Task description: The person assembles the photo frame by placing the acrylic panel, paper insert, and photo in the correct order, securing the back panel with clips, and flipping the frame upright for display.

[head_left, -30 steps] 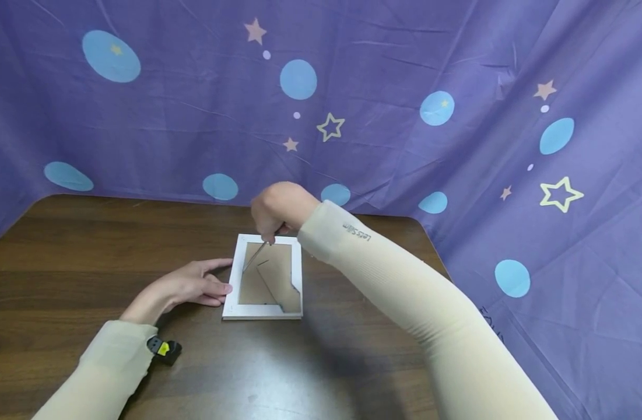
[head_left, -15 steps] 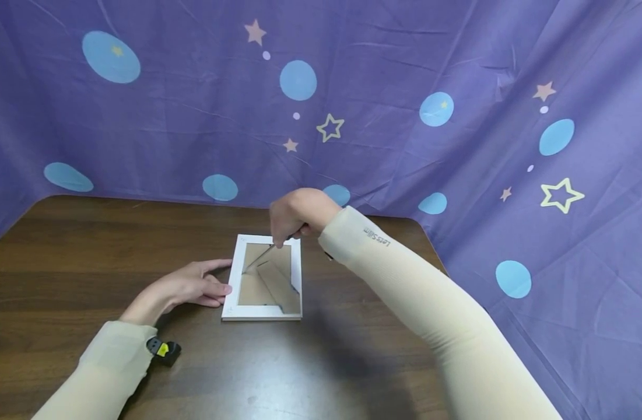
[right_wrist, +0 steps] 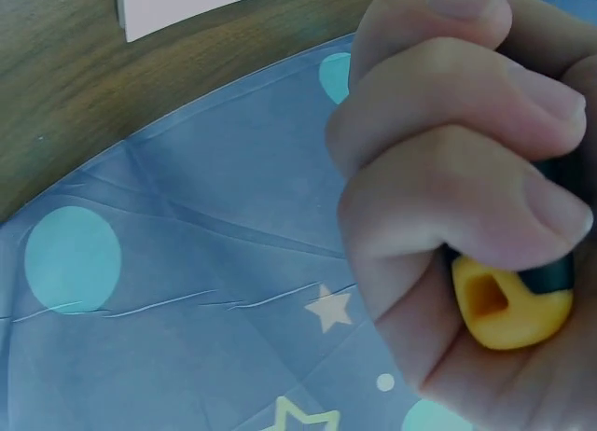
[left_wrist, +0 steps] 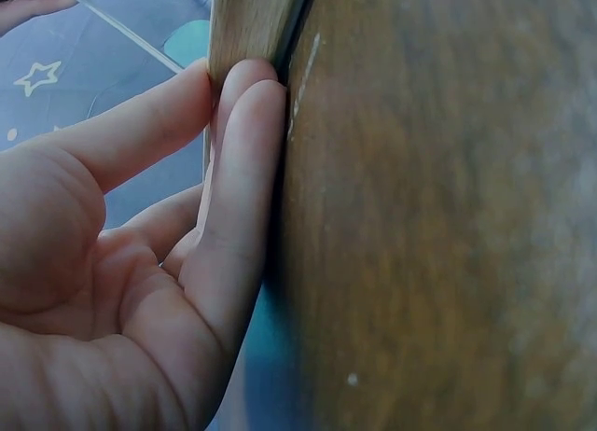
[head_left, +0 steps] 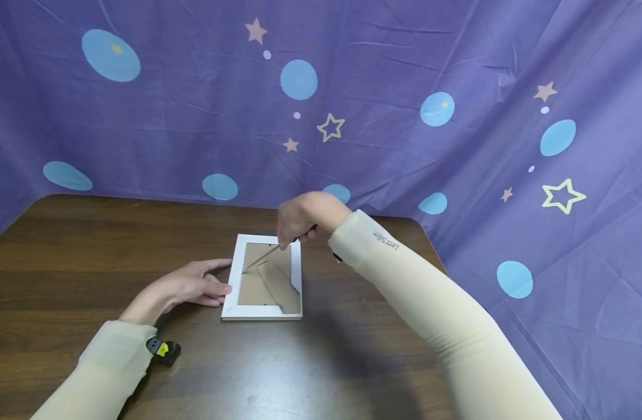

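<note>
A white picture frame (head_left: 262, 312) lies back up on the wooden table, its brown backing board (head_left: 255, 289) showing in the opening. At its left edge is my left hand (head_left: 192, 283); the thumb and mostly straight fingers press against the side. In the left wrist view the fingertips (left_wrist: 252, 81) touch the frame's pale wooden side (left_wrist: 247, 30). Above the frame's far right part, my right hand (head_left: 302, 219) grips a screwdriver, whose thin shaft (head_left: 263, 258) slants down to the opening's left inner edge. Its black-and-yellow handle (right_wrist: 518, 310) is wrapped by curled fingers in the right wrist view.
The brown table (head_left: 116, 233) ends at a purple curtain (head_left: 373, 157) with stars and blue dots. A cut or flap line crosses the backing board. A black wrist camera (head_left: 165, 352) sits by my left sleeve.
My right hand has moved right and slightly nearer, tipping the screwdriver to a flatter slant while its tip stays at the opening's left edge. The left hand and picture frame have barely moved.
</note>
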Motion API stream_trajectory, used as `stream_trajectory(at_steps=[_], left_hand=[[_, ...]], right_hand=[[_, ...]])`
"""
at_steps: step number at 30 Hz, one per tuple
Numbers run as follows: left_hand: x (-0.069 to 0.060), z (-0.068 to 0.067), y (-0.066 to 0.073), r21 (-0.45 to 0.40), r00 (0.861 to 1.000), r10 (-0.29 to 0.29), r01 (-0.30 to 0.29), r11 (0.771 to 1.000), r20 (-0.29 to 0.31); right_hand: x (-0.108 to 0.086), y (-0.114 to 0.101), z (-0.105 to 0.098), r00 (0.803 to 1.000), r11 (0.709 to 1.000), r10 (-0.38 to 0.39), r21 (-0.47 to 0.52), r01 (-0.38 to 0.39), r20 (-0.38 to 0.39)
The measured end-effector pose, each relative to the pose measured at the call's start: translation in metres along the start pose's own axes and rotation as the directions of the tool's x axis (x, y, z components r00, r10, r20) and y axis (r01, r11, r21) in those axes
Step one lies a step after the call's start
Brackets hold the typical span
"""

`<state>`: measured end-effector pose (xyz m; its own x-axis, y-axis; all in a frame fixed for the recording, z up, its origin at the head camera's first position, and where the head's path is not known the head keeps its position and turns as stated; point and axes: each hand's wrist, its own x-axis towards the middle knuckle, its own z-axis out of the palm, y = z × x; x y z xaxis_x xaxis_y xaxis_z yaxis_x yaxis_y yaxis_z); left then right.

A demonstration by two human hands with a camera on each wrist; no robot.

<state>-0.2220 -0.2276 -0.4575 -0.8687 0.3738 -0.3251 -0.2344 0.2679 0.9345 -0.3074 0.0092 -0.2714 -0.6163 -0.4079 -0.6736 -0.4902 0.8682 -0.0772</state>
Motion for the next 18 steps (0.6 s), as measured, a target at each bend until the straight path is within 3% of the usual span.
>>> stream_trajectory(at_steps=[18], left_hand=[[0.000,0.001,0.002,0.000,1.000,-0.001,0.001,1.000,0.001]], right_hand=[[0.006,0.030,0.011,0.998,0.997,-0.053,0.060,0.052,0.017]])
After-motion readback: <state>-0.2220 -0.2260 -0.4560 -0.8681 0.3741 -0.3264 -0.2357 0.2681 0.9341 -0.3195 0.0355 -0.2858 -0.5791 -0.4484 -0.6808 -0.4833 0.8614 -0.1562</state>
